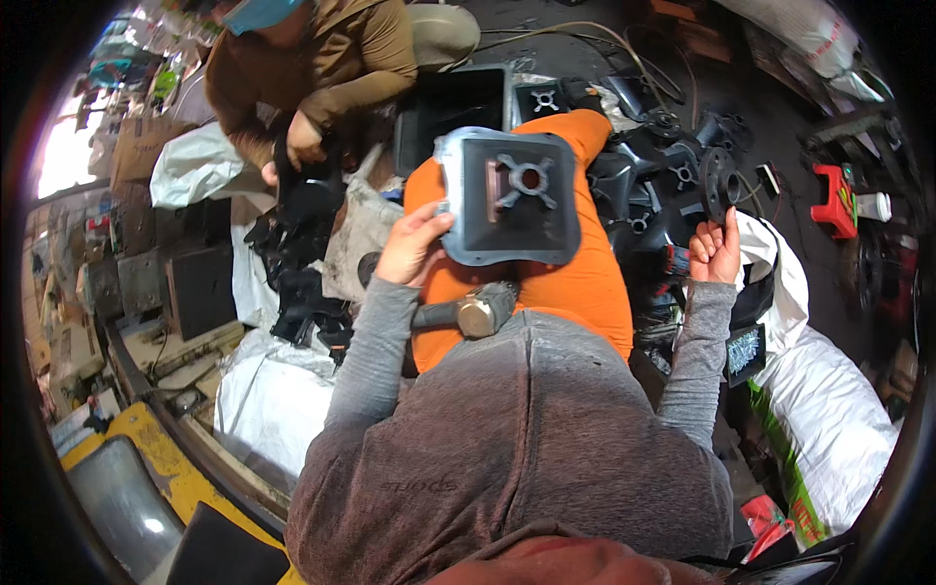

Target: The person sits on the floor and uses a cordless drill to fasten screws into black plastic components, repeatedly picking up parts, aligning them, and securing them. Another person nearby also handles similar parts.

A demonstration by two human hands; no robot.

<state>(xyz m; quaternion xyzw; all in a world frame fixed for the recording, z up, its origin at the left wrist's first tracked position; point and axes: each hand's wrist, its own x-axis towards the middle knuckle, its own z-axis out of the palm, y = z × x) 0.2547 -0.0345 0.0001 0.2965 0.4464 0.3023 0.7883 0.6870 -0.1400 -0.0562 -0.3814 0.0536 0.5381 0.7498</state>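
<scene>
The step in hand looks like a one-handed hold on a black square tray-like housing with a pale scalloped rim and a four-armed grey metal bracket at its middle point(475, 214). It stands toward 12 o'clock, tipped so that its hollow side faces the wearer, above the thighs of the orange trousers point(585, 292). Any move of it from here would call for a firm edge grip kept steady, or for the other hand on the opposite rim, since one side is unsupported.

The left hand point(414, 244) is closed on the rim at the housing's 8 o'clock, thumb toward the face and the fingers mostly out of sight behind. The right hand point(715, 255) is raised between 2 and 3 o'clock, well apart from the housing, its fingers partly curled, just beside a black round disc with a raised hub point(720, 178). Fingers and disc crowd together there, so I cannot tell whether it touches the disc or pinches something small.

A mallet with a dull metal cylindrical head point(480, 314) lies on the lap, at the housing's 6 o'clock.
</scene>
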